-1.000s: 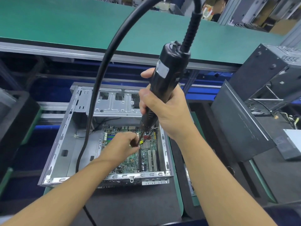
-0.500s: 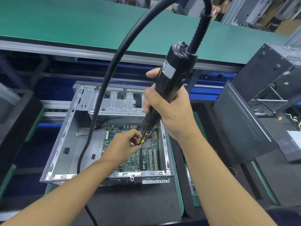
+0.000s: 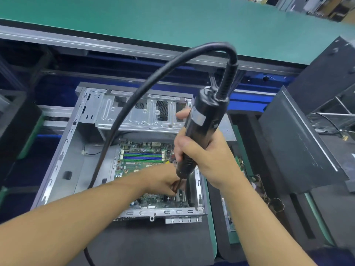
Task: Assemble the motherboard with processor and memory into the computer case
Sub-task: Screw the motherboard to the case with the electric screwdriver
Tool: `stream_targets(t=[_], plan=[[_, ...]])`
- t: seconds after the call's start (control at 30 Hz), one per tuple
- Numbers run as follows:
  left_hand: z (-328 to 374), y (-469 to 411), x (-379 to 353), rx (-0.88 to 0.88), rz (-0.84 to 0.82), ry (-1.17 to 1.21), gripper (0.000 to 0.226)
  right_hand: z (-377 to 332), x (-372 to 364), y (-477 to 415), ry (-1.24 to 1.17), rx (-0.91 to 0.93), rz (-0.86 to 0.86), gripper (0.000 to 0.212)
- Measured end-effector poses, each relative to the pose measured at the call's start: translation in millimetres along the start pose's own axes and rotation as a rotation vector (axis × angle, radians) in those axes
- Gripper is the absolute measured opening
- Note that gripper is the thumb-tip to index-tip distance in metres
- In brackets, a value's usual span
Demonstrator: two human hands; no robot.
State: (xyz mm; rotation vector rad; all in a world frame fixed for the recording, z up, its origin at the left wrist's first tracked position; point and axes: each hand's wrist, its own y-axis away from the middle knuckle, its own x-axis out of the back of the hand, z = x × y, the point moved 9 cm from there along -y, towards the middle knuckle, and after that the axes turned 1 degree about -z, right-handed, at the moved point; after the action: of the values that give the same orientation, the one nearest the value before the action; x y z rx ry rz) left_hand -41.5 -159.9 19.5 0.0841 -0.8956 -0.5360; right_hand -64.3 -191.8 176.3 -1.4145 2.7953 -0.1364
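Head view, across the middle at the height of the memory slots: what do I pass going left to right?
From the left: black tray → left wall of the computer case → screwdriver cable → memory slots → right hand gripping the electric screwdriver → dark side panel.

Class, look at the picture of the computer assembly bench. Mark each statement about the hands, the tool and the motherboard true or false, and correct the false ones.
1. The right hand grips the black electric screwdriver. True.
2. The motherboard lies outside the computer case. False: it lies inside the open case.
3. The left hand pinches at the bit, above the motherboard. True.
4. The screwdriver is cordless. False: a black cable leaves its top end.
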Motion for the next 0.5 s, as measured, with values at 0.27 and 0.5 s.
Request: stream_targets(t=[0.27, 0.5], plan=[[-3, -25, -41, -0.004, -0.062, -0.089, 0.017, 42, 19, 8, -0.027, -0.093, 0.038, 0.037], [-4, -31, -59, -0.032, -0.178, -0.051, 0.012, 61, 19, 11, -0.003, -0.135, 0.037, 0.041]])
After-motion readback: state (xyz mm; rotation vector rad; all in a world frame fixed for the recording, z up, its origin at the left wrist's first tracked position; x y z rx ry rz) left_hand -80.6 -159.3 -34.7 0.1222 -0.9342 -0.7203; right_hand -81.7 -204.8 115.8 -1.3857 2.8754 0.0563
